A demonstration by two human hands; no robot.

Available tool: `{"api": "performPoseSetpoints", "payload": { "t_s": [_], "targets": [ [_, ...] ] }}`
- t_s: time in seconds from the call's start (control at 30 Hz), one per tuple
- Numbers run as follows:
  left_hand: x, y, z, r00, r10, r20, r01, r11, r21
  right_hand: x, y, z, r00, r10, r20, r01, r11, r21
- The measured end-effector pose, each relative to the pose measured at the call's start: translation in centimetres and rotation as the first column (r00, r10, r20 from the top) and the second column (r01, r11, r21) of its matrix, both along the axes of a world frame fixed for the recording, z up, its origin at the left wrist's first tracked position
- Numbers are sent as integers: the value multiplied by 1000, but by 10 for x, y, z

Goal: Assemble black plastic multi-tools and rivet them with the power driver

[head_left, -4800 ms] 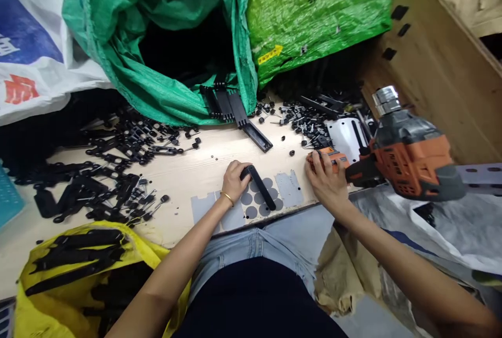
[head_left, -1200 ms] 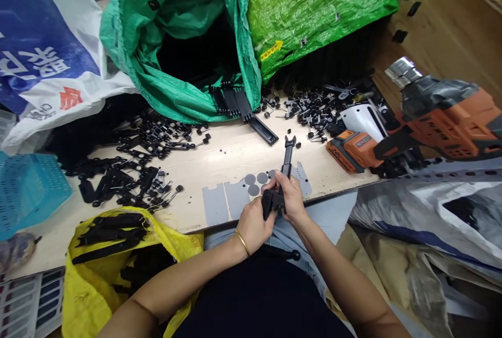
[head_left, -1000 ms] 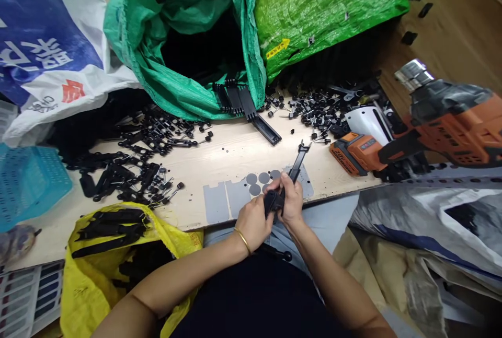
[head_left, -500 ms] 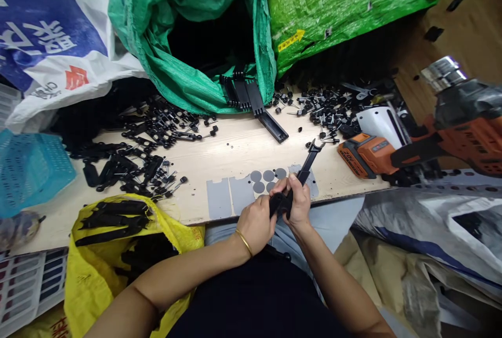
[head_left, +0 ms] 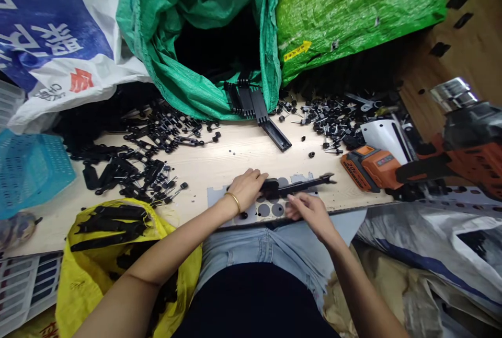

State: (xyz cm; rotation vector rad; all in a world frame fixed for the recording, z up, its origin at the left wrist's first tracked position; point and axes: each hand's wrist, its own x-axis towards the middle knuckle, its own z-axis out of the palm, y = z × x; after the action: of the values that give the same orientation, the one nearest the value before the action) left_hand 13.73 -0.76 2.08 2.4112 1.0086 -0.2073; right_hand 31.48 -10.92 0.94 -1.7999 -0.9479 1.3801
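My left hand (head_left: 248, 189), with a gold bangle at the wrist, is closed on the left end of a long black plastic arm (head_left: 300, 186). The arm lies almost level above the front of the wooden bench, its forked tip pointing right. Just below it, my right hand (head_left: 311, 213) is off the piece, fingers partly spread and nothing visible in them. Under both hands are grey patches and discs (head_left: 264, 210) on the bench. A small black knob (head_left: 243, 215) sits near my left wrist.
Piles of black parts (head_left: 149, 171) and metal-pinned knobs (head_left: 329, 118) cover both sides. A cordless power tool (head_left: 443, 165) lies right. A green sack (head_left: 135, 40) stands behind, with linked black pieces (head_left: 276, 134) at its mouth. A yellow sack (head_left: 74, 275) hangs front left.
The black arm has swung from steeply slanted to nearly level and moved forward over the bench. My right hand has let go of it. Another small black piece now lies near the right pile.
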Motion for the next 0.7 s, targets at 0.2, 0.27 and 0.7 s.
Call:
{"api": "performPoseSetpoints", "payload": {
  "t_s": [0.2, 0.27, 0.7],
  "targets": [
    [-12, 10, -28, 988, -115, 103, 101, 986, 132, 11, 20, -4, 640, 173, 748, -544, 790, 283],
    [-14, 8, -35, 985, -131, 109, 110, 978, 179, 7, 33, -17, 570, 262, 779, -666, 702, 252],
    [-14, 11, -38, 977, -173, 122, 145, 967, 209, 18, 54, -21, 588, 461, 664, -731, 655, 192]
  ]
}}
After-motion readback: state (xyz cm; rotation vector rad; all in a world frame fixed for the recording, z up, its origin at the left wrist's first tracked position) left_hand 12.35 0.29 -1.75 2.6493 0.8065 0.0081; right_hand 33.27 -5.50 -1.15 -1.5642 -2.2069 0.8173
